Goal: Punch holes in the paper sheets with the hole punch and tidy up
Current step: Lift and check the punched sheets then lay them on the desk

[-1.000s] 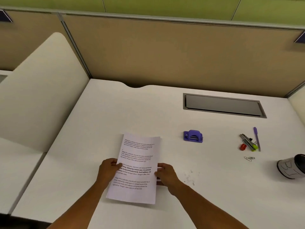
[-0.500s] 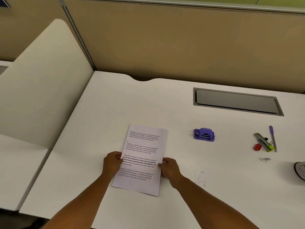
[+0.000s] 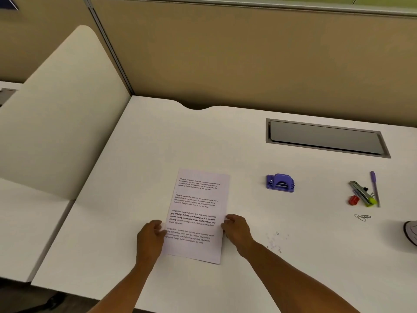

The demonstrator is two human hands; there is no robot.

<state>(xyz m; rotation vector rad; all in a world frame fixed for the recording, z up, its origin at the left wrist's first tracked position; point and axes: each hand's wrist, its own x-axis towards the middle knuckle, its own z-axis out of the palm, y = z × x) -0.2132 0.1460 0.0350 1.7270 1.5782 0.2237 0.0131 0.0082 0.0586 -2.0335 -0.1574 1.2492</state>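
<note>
Change: across the last second both hands have stayed at the long edges of the printed paper sheets (image 3: 198,213), and the stack looks squared and flat on the desk (image 3: 158,136); the view has merely shifted.
Meaning for the task: judged from this, the sheets are being aligned or set down. Small specks (image 3: 274,241) to the right of the stack may be punch confetti, though they are too fine to be sure.
Left hand (image 3: 150,237): fingers curled loosely together against the stack's left edge, pressing it rather than gripping around it.
Right hand (image 3: 237,229): fingertips pinched on the right edge, thumb apparently on top of the paper; a light hold.
Hole punch (image 3: 280,182): purple, standing on the desk well to the right of the sheets, untouched.
Other stationery: a purple pen (image 3: 375,188), a stapler-like tool (image 3: 361,193) and paper clips (image 3: 362,217) lie further right, probably left for tidying.
</note>
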